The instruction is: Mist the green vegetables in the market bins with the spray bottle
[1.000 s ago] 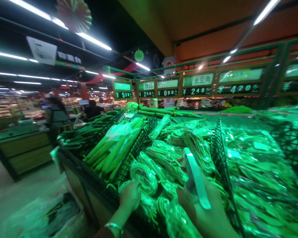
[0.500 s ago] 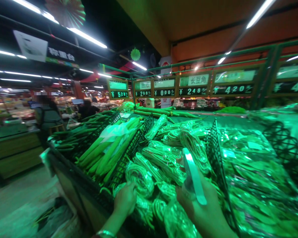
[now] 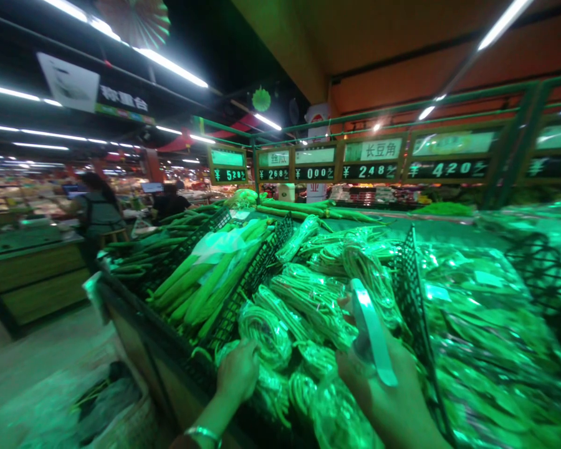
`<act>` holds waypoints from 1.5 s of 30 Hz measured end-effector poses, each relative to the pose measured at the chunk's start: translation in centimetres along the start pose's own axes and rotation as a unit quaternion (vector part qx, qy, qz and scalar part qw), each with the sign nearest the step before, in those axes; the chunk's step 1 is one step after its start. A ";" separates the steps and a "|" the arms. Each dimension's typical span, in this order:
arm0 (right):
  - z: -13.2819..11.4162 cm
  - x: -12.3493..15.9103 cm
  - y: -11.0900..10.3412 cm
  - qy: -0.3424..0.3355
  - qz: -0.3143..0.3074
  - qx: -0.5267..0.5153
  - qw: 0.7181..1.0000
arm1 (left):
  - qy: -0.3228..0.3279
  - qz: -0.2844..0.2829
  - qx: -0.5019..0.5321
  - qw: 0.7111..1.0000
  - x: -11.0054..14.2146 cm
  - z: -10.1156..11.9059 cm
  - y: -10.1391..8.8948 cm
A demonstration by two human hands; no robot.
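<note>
My left hand (image 3: 238,372), with a bracelet at the wrist, has its fingers curled on the near edge of a plastic-wrapped bundle of long beans (image 3: 264,337). Its fingertips are partly hidden. In my right hand (image 3: 388,386) is a spray bottle with a pale, curved trigger head (image 3: 371,330), pointed forward over the beans. My fingers wrap round its neck, and most of the bottle body is hidden by the hand. More wrapped bean bundles (image 3: 308,299) lie under and around both hands.
Black mesh dividers (image 3: 416,305) flank the beans. Loofah-like gourds (image 3: 215,274) lie to the left, bagged greens (image 3: 500,349) to the right. Price signs (image 3: 369,159) hang behind. A person (image 3: 96,206) stands at the far left. A sack (image 3: 112,411) sits on the floor.
The view has shifted slightly, so the scene sits a little further right. Both hands keep nearly the same pose over the beans.
</note>
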State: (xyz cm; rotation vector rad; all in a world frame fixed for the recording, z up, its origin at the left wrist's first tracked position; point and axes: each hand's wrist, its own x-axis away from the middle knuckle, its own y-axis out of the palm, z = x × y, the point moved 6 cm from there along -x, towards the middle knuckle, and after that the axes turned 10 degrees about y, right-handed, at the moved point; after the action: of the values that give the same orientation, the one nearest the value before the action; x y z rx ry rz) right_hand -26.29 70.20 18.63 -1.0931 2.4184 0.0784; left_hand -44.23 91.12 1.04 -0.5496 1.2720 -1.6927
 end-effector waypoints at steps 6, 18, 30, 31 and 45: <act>0.6 -0.1 -0.2 -0.002 -0.005 0.014 1.000 | 0.000 0.003 0.000 1.000 0.0 0.1 -0.1; 0.2 -0.1 -0.1 -0.029 -0.013 0.010 0.999 | -0.002 -0.001 -0.004 1.000 0.1 0.1 -0.2; 0.3 -0.1 0.2 -0.013 -0.021 0.006 1.000 | 0.002 0.003 0.000 1.000 0.1 -0.1 0.1; 0.3 0.0 0.2 -0.012 -0.020 0.009 1.000 | 0.001 0.004 0.000 1.000 0.1 -0.2 0.2; 0.1 0.0 0.4 -0.047 -0.015 0.036 0.998 | -0.007 0.002 0.003 1.000 0.1 -0.3 0.3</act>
State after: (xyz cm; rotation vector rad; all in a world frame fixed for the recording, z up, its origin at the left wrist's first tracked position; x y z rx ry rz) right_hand -26.55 70.47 18.50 -1.0696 2.3030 0.0303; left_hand -44.36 91.16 0.63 -0.5545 1.2571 -1.6845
